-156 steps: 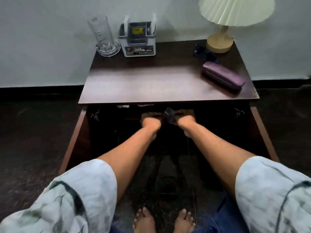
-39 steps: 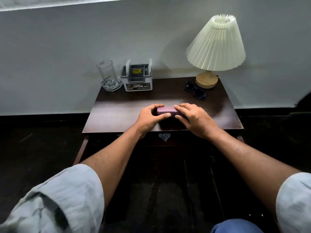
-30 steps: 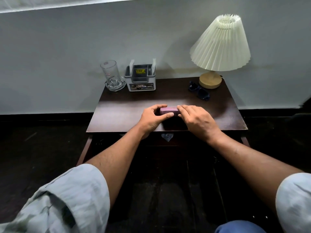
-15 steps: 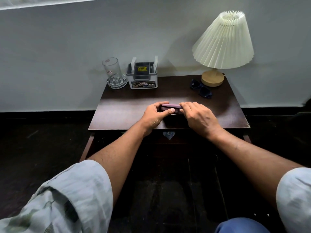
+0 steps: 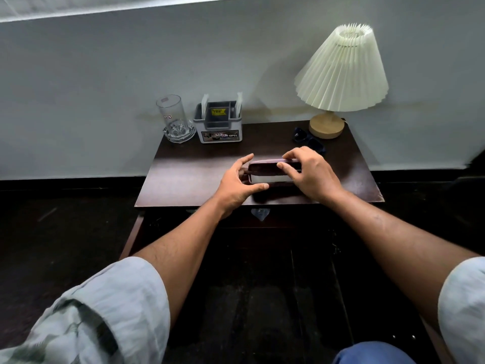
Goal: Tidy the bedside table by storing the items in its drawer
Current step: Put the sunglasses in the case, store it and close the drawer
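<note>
A purple glasses case (image 5: 265,171) lies near the front middle of the dark wooden bedside table (image 5: 189,177), its lid lifted so the pale inside shows. My left hand (image 5: 237,183) grips the case's left end, thumb along its front. My right hand (image 5: 308,174) holds the right end, fingers on the raised lid. Dark sunglasses (image 5: 307,141) lie behind my right hand, partly hidden by it. The drawer (image 5: 259,215) under the tabletop stands pulled out, its inside dark.
At the back left stand a glass mug (image 5: 174,119) and a grey organiser box (image 5: 220,122). A lamp (image 5: 341,74) with a pleated cream shade fills the back right corner. The wall is right behind the table. Dark floor lies on both sides.
The case's lid has come up; half a second ago it was nearly shut. Both hands have stayed on the case's ends. Five seconds ago both hands were down in the drawer.
</note>
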